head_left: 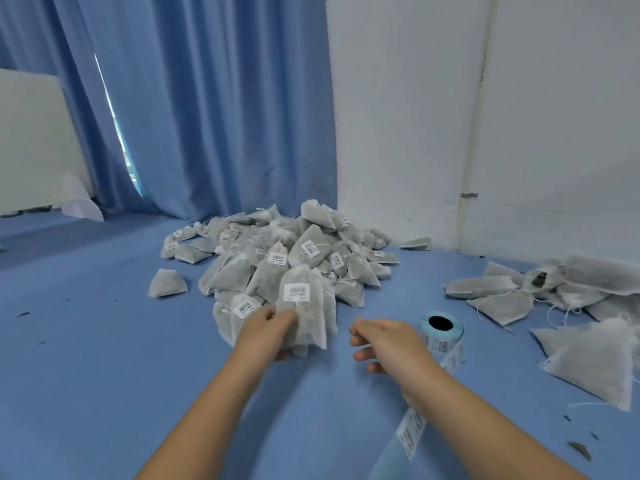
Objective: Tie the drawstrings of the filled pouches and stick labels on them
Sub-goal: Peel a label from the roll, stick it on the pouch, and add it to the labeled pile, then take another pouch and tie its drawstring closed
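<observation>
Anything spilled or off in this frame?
Yes. Dark flakes lie loose on the blue surface at lower right, likely spilled filling. An open pouch in the right heap gapes, dark contents showing.

Shot from head-worn wide-angle camera. Looked forward and down across blue surface [104,341], near pouch pile [277,265], toward curtain [207,116] and wall [398,116].
</observation>
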